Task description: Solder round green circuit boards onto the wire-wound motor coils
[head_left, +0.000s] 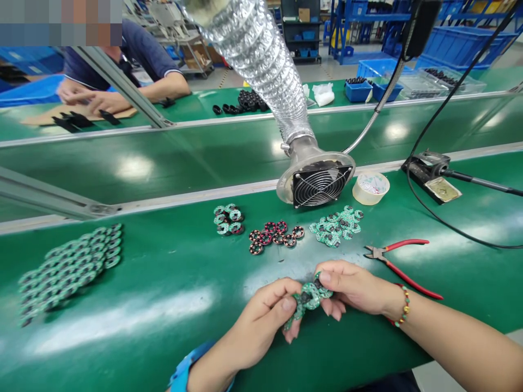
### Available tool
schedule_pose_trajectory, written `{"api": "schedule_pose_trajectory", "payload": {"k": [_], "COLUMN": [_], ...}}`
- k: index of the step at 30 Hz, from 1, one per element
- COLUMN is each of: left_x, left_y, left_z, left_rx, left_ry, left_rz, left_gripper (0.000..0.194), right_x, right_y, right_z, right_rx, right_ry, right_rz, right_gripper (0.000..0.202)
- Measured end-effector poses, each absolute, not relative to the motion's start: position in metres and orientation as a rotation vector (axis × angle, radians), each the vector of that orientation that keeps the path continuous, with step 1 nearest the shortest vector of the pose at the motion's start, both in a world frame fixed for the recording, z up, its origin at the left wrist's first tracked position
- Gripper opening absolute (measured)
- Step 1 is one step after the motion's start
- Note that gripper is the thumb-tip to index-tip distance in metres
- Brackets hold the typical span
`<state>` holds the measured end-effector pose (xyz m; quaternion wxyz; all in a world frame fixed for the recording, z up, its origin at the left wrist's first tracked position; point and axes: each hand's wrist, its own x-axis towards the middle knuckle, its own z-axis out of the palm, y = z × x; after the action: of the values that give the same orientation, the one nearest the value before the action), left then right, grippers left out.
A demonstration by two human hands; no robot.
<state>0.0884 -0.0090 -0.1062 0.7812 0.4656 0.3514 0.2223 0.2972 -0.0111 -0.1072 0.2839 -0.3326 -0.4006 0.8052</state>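
Between my two hands is a small cluster of joined green circuit boards [311, 295], round with dark parts on them. My left hand [272, 310] pinches its left end between thumb and fingers. At the upper right end, the thumb and fingers of my right hand [349, 286] close on it too. Beyond my hands lie a loose pile of similar green boards [337, 226], a group of copper-and-black rings [273, 237] and a small stack of boards with rings [229, 219]. Red-handled cutters [402, 267] lie open to the right of my right hand.
Many green boards form a panel-like array [73, 267] at the left. A fan hood [321, 185] on a foil duct hangs over the bench, beside a tape roll [371, 189]. A soldering iron [478, 178] rests in its stand at right. A co-worker [143, 71] sits across.
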Motion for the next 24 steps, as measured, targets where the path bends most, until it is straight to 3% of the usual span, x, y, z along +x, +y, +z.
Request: {"api": "schedule_pose_trajectory", "payload": {"k": [8, 11, 14, 24], "left_x": [0.092, 0.095, 0.096, 0.089], "left_y": [-0.005, -0.005, -0.005, -0.01], "left_z": [-0.109, -0.11, -0.108, -0.104], "left_rx": [0.944, 0.961, 1.086, 1.059], "left_ry": [0.913, 0.908, 0.879, 0.756], "left_rz": [0.6, 0.531, 0.42, 0.399], "left_gripper": [0.048, 0.057, 0.054, 0.051], "right_x": [0.299, 0.297, 0.294, 0.29], "right_y": [-0.012, -0.012, -0.013, -0.015], "right_z": [-0.107, -0.105, -0.104, -0.118], "right_rx": [-0.95, -1.076, -1.218, -0.896], "right_ry": [-1.095, -1.213, -1.371, -1.017], "right_rz": [2.08, 2.005, 1.904, 2.238], "right_gripper": [0.051, 0.049, 0.051, 0.055]}}
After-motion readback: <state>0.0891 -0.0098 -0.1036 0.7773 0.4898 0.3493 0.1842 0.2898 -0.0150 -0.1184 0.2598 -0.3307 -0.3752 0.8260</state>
